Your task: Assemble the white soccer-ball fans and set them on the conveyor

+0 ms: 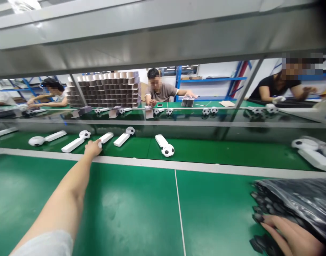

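Layout about the grey rail (149,163), which divides the green worktop (125,206), on its near side, from the green belt (232,153), on its far side. Left to right: a white handle (4,132), beyond the rail, is cut off by the frame edge. The first unit (55,136), a white handle with a rounded end, lies beyond the rail, its end too flatly seen for the ball pattern to be clear. The second unit (73,145), beyond the rail, shows its football-patterned end plainly. The left hand (92,148) reaches over the rail to the third unit (106,138), which lies on the belt; the fingers cover most of one end, and whether they grip it cannot be told. The fourth unit (122,139) and the fifth unit (167,150) lie beyond the rail in full view. The right hand (290,234), on the near side of the rail, is blurred and cropped at the wrist; its fingertips pinch a small black piece (257,217). Beside it, a clear bag (306,195) partly veils more black pieces (269,204). Beyond the rail at far right, overlapping units (316,158) run out of frame, their number uncertain.
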Action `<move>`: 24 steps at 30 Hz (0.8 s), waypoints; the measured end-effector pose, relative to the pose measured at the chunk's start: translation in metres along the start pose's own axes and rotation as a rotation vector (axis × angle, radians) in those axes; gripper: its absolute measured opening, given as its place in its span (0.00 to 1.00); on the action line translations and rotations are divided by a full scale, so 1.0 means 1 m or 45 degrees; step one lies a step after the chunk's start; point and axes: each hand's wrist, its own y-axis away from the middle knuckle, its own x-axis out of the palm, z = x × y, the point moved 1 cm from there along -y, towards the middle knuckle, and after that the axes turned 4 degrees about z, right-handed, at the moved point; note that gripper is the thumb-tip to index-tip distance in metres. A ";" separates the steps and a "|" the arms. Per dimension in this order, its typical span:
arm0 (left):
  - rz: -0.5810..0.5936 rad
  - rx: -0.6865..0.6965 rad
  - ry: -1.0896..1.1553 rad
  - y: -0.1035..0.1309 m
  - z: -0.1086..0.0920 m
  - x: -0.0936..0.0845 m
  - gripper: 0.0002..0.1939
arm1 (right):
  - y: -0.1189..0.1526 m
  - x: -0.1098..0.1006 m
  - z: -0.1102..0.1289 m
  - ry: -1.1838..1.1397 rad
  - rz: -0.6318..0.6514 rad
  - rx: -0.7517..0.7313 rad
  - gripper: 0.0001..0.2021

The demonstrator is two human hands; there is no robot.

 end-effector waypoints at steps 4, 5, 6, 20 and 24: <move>0.070 0.069 -0.054 0.010 -0.018 -0.008 0.33 | 0.002 -0.013 0.008 0.096 0.184 -0.064 0.13; 0.091 0.095 -0.059 0.018 -0.024 -0.010 0.34 | 0.002 -0.018 0.012 0.142 0.190 -0.075 0.15; 0.129 0.136 -0.074 0.030 -0.031 -0.011 0.35 | 0.001 -0.023 0.017 0.186 0.201 -0.089 0.16; 0.441 1.463 -0.059 0.222 -0.159 0.000 0.30 | -0.024 -0.066 0.067 0.406 0.558 -0.065 0.20; 0.431 1.407 0.015 0.257 -0.210 0.021 0.33 | -0.029 -0.068 0.073 0.237 0.547 0.026 0.19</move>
